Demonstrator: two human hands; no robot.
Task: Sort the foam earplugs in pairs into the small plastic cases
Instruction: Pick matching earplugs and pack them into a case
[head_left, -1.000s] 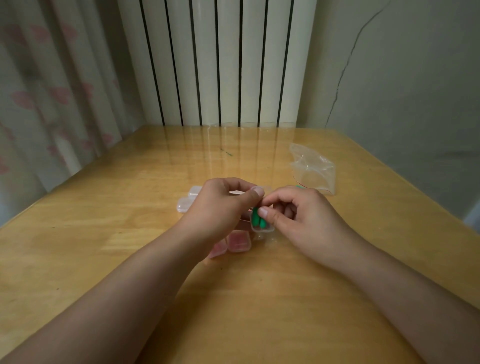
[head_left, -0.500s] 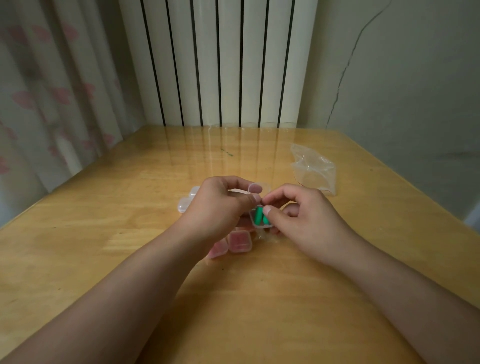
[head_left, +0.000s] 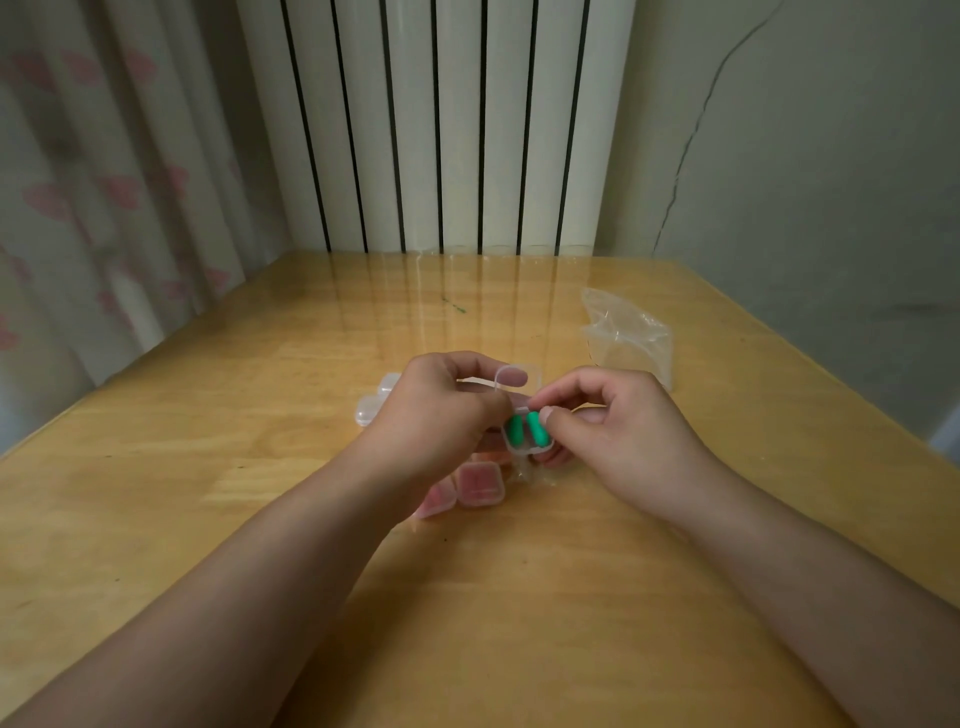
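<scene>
A small clear plastic case (head_left: 524, 453) is held just above the table between both hands, its lid (head_left: 506, 375) raised at the far side. Two green foam earplugs (head_left: 527, 430) lie side by side inside it. My left hand (head_left: 441, 415) grips the case from the left with a finger on the lid. My right hand (head_left: 613, 441) pinches the case's right edge, thumb tip beside the right earplug. Two closed cases with pink earplugs (head_left: 478, 484) lie on the table under my left wrist. More clear cases (head_left: 375, 400) sit behind my left hand, partly hidden.
A crumpled clear plastic bag (head_left: 628, 335) lies on the wooden table (head_left: 208, 467) at the right rear. A white radiator stands behind the far edge, a curtain hangs at the left, and a wall closes the right side.
The green earplugs have gone from standing between my fingertips to lying flat in the case. My left finger has lifted with the lid. Both hands stayed in the same place.
</scene>
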